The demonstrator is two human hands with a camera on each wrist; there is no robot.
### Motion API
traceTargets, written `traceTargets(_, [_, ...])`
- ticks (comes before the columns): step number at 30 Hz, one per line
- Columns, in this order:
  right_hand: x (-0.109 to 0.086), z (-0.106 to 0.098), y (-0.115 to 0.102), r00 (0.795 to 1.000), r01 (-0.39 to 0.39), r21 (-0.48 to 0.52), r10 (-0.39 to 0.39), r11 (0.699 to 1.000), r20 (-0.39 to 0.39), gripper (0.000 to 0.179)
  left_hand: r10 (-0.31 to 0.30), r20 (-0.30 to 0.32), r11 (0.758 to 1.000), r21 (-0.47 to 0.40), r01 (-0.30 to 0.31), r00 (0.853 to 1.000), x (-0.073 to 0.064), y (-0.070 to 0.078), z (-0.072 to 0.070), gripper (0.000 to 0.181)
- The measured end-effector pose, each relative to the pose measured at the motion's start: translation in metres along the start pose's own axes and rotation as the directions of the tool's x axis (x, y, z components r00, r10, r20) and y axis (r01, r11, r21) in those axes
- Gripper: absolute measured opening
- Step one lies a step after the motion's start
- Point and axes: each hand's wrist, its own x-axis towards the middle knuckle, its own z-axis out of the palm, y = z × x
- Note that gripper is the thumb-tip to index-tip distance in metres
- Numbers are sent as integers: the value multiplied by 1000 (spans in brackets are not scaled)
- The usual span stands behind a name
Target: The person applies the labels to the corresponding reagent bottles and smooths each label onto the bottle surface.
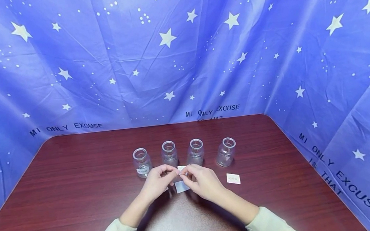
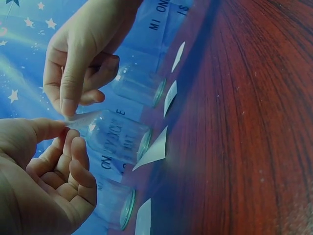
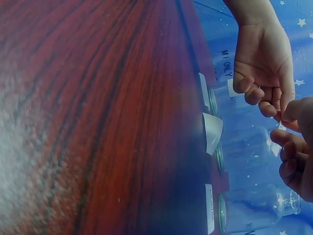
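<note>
My left hand (image 1: 158, 180) and right hand (image 1: 205, 181) meet at the fingertips in front of the middle jars. Between thumb and forefinger, each pinches a small whitish label (image 2: 83, 119), mostly covered by the fingers. A curled, blank-looking slip of paper (image 1: 182, 186) lies on the table just below the hands. Behind them, another white label (image 1: 182, 167) is partly hidden. At the left, a clear glass jar (image 1: 142, 159) bears a white label (image 1: 142, 171) with writing. Two more glass jars, one left of centre (image 1: 169, 154) and one right of centre (image 1: 195, 152), stand upright and open-topped behind the hands.
Farther right stands another open glass jar (image 1: 226, 153), with a white label (image 1: 233, 178) bearing writing flat on the table in front of it. Everything rests on a dark red wooden table (image 1: 79, 202). A blue star-patterned curtain (image 1: 138, 60) hangs behind and at both sides.
</note>
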Motion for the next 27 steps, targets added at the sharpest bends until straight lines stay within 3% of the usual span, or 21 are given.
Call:
traceTargets(10, [-2, -1, -1, 999, -23, 26, 22, 999, 29, 4, 22, -10, 1000, 13, -22, 1000, -1, -2, 0, 15])
traceTargets(14, [-2, -3, 1, 992, -127, 61, 125, 990, 24, 4, 1, -44, 1000, 7, -1, 999, -3, 1, -2, 14])
traceTargets(20, [2, -2, 9, 944, -328, 190, 325, 925, 48, 8, -46, -91, 999, 13, 47, 995, -6, 10, -4, 12])
traceTargets(23, [5, -2, 12, 926, -378, 259, 364, 889, 103, 6, -43, -90, 999, 11, 44, 995, -5, 6, -5, 12])
traceTargets(27, [11, 0, 14, 912, -410, 299, 384, 862, 145, 4, -28, -82, 1000, 12, 29, 996, 0, -3, -7, 12])
